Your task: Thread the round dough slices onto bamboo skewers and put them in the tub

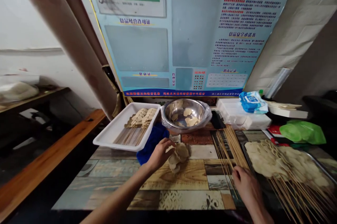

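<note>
The left hand (160,153) pinches pale round food slices (180,154). The right hand (244,181) lies on thin bamboo skewers (228,148), grip unclear.

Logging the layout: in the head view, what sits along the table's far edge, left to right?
White rectangular plastic tray → round shiny metal bowl → blue soft wipes pack → crumpled green plastic bag.

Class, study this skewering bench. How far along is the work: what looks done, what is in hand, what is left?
Done: filled skewers lie in the white tray, and a bigger heap of skewered slices lies at the right. In hand: the left hand grips a bunch of slices; the right hand rests on the bare skewers. Left: a few slices in the steel bowl and many bare skewers.
</note>
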`<state>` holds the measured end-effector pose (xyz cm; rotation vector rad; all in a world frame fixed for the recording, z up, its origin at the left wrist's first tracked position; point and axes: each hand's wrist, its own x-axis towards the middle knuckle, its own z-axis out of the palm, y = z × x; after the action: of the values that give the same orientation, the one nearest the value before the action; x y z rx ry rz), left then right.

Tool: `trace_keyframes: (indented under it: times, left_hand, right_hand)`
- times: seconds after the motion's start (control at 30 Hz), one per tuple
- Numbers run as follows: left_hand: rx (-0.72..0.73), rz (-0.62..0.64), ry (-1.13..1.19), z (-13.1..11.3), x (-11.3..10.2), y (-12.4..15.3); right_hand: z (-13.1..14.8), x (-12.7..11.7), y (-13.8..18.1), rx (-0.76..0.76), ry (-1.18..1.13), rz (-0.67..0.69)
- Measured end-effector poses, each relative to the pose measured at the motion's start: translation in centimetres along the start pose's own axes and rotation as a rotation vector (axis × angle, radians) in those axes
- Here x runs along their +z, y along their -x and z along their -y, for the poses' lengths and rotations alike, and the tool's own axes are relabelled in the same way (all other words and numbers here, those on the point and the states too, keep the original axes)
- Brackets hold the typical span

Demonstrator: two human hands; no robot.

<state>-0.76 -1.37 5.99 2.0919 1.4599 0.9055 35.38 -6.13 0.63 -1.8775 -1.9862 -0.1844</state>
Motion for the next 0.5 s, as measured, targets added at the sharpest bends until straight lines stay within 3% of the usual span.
trace_keyframes:
  times: [0.2, 0.5]
  left_hand:
    - [0.105, -0.057, -0.241, 0.1, 3.6, -0.4]
    - [0.008, -0.089, -0.379, 0.7, 4.7, 0.1]
  right_hand:
    - [0.8, -1.2, -0.1, 0.076, 0.059, -0.02]
    - [3.2, -2.8, 1.8, 0.052, -0.007, -0.055]
